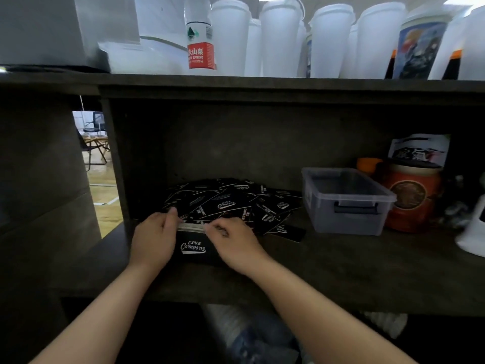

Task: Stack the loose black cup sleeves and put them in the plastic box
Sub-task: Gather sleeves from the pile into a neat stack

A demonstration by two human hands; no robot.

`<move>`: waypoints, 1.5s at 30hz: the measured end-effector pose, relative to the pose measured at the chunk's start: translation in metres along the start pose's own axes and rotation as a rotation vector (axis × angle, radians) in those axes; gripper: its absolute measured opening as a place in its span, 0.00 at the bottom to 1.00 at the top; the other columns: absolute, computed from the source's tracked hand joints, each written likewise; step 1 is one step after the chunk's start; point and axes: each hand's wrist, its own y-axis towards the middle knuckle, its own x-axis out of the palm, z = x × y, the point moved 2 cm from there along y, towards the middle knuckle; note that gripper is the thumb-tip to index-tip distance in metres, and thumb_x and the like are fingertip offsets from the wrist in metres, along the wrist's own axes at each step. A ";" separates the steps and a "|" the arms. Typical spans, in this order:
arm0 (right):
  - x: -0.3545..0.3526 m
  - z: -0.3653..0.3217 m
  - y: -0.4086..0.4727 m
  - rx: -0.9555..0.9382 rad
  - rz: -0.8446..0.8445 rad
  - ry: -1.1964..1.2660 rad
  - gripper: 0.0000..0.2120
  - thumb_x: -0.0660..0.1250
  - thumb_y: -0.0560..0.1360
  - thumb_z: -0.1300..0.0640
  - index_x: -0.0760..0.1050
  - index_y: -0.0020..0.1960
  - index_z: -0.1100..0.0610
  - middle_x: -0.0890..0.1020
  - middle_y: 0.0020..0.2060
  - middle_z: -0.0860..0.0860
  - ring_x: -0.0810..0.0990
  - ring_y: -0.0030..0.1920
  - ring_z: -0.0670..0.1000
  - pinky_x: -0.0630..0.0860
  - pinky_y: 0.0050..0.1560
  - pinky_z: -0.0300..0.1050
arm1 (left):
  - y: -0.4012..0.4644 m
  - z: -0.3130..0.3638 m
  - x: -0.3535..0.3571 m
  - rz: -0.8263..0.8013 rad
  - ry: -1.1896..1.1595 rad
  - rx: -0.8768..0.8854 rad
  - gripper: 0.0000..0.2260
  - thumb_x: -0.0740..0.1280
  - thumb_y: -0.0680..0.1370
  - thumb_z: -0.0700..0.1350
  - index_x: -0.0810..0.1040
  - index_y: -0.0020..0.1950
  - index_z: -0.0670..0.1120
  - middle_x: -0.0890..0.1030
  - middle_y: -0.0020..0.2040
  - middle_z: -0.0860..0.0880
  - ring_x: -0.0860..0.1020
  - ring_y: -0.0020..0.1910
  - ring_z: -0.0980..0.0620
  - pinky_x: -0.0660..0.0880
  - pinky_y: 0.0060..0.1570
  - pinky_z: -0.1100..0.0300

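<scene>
A heap of loose black cup sleeves (231, 200) with white lettering lies on the dark shelf, left of a clear plastic box (346, 198) that holds nothing visible. In front of the heap, a squared stack of sleeves (193, 245) stands on edge, its printed face towards me. My left hand (153, 237) grips the stack's left side, thumb over its top edge. My right hand (236, 243) holds the right side, fingers curled over the top. One sleeve (288, 231) lies flat just right of my right hand.
An orange-red jar (412, 195) and a printed bag stand right of the box. The shelf above carries white cups (231, 38) and a water bottle (200, 35). A vertical panel (115, 164) closes the compartment on the left.
</scene>
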 end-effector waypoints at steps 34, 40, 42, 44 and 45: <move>-0.049 0.041 -0.042 -0.015 0.535 -0.129 0.22 0.59 0.80 0.51 0.66 0.27 0.53 0.72 0.24 0.48 0.72 0.26 0.46 0.64 0.26 0.39 | 0.146 -0.017 0.094 -0.361 0.646 0.186 0.29 0.59 0.80 0.59 0.60 0.77 0.46 0.64 0.75 0.42 0.61 0.75 0.44 0.61 0.71 0.51; -0.048 0.040 -0.042 -0.009 0.563 -0.152 0.22 0.59 0.79 0.50 0.64 0.27 0.51 0.72 0.27 0.47 0.73 0.29 0.46 0.66 0.27 0.38 | 0.129 0.008 0.098 -0.542 0.913 0.395 0.21 0.53 0.80 0.57 0.80 0.57 0.47 0.80 0.58 0.43 0.78 0.56 0.44 0.73 0.53 0.56; -0.049 0.039 -0.042 -0.018 0.572 -0.161 0.22 0.59 0.79 0.50 0.64 0.27 0.50 0.72 0.27 0.47 0.73 0.29 0.46 0.67 0.27 0.37 | 0.121 0.008 0.094 -0.574 0.803 0.477 0.18 0.56 0.80 0.56 0.81 0.58 0.50 0.80 0.57 0.45 0.78 0.56 0.46 0.74 0.55 0.55; -0.049 0.040 -0.042 -0.021 0.584 -0.168 0.22 0.59 0.79 0.50 0.64 0.26 0.50 0.72 0.28 0.46 0.74 0.30 0.45 0.66 0.27 0.37 | 0.114 0.001 0.087 -0.557 0.649 0.498 0.18 0.60 0.79 0.57 0.76 0.66 0.53 0.77 0.61 0.48 0.74 0.62 0.47 0.71 0.62 0.54; -0.048 0.041 -0.041 -0.032 0.597 -0.190 0.22 0.60 0.79 0.51 0.64 0.27 0.49 0.72 0.29 0.45 0.74 0.30 0.46 0.66 0.27 0.36 | 0.114 -0.004 0.083 -0.523 0.643 0.463 0.23 0.62 0.78 0.60 0.72 0.70 0.52 0.74 0.64 0.48 0.71 0.66 0.46 0.69 0.65 0.52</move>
